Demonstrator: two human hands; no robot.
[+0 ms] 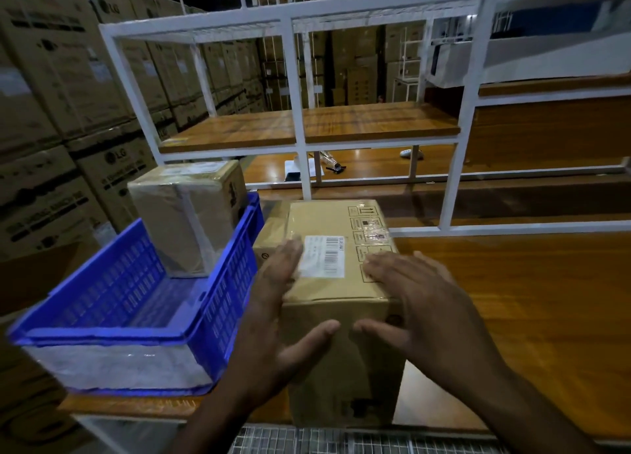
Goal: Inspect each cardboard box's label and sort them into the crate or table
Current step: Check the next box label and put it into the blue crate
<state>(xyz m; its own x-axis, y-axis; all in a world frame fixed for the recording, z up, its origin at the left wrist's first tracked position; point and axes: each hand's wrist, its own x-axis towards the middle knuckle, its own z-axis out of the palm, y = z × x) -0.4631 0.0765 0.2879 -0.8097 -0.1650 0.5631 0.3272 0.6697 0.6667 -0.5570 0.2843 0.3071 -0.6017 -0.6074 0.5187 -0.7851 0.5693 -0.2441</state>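
Note:
A tall cardboard box (341, 361) stands upright on the wooden table (512, 300) right in front of me. A white barcode label (322, 256) lies on its top face. My left hand (273, 317) rests flat on the top's left side, thumb spread over the front face. My right hand (420, 303) lies flat on the top's right side, thumb also on the front. A blue plastic crate (112, 303) sits to the left of the box. Inside the crate's far end stands a second cardboard box (187, 221) wrapped in clear film.
A white metal frame (461, 139) with wooden shelves rises behind the table. Papers and a small tool (336, 168) lie on a lower surface beyond it. Stacks of large cartons (51, 95) fill the left. Wire mesh (341, 441) sits below the table's front edge.

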